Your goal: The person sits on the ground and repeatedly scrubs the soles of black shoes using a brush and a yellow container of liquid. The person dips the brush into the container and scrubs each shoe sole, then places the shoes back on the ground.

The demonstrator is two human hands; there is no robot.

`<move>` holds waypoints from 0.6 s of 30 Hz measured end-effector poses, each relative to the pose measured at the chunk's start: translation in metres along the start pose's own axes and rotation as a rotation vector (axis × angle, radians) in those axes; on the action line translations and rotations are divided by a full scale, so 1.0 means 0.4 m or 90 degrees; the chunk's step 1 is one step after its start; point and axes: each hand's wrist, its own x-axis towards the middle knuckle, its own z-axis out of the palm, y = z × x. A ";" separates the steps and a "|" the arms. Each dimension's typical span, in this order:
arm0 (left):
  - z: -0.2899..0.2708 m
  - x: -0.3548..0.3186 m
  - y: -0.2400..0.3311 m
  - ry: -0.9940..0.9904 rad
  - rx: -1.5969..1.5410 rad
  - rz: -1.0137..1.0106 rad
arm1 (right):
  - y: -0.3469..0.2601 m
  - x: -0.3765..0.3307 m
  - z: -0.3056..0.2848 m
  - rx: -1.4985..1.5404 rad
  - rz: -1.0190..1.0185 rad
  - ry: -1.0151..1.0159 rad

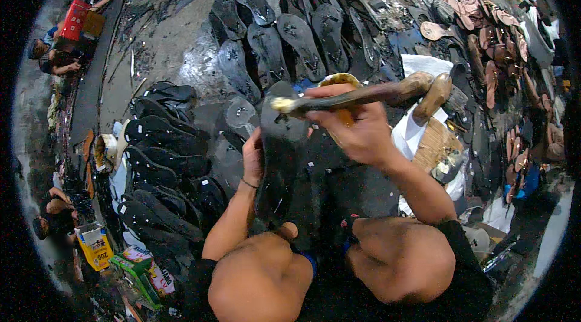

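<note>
Right hand fingers clench a brush; left hand (fingers hidden) grips a black sole.

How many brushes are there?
2: one in the right hand, its brush over the black sole held by the left hand; another brush just right. More may be hidden.

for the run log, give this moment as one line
left hand: holds black sole upright | right hand: holds brush at sole's top | around: black soles

Head-worn fisheye, close, steeply downward.
</note>
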 end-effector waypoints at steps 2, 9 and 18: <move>-0.022 -0.004 0.011 0.006 -0.060 0.045 | 0.048 0.009 0.062 -0.105 -0.129 -0.064; 0.000 -0.066 -0.033 0.275 0.074 0.068 | 0.067 0.101 0.009 -0.239 0.046 0.031; -0.044 -0.084 -0.019 0.408 0.287 0.177 | 0.012 -0.078 0.088 -0.105 -0.119 -0.137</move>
